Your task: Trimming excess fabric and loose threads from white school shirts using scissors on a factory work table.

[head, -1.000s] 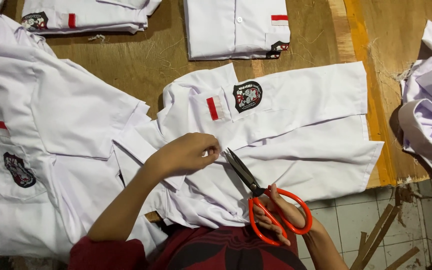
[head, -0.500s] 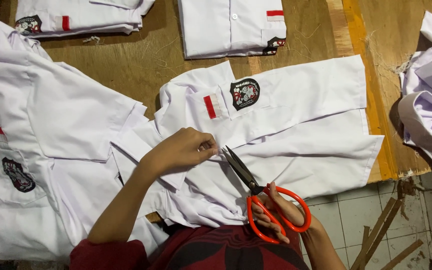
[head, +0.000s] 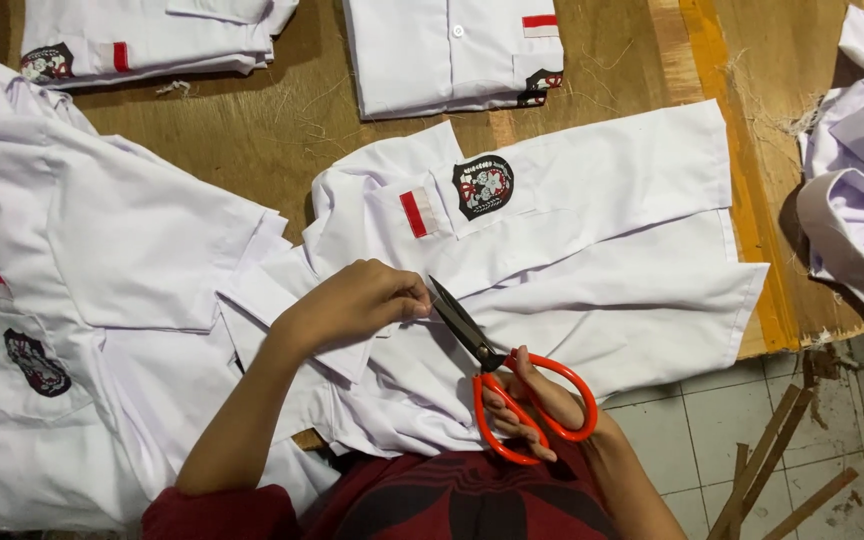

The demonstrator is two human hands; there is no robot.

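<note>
Head view: hands trimming a white shirt (head: 592,260) on the worktop (head: 252,130).
Left hand (head: 357,300) pinches the fabric; right hand (head: 537,405) grips orange-handled scissors (head: 507,375).

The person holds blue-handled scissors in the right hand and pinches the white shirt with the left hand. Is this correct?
Not quite: the handles of the scissors are orange-red, not blue, as the head view shows. The rest holds: the right hand grips them, and the left hand pinches the white shirt by the blade tips.
</note>
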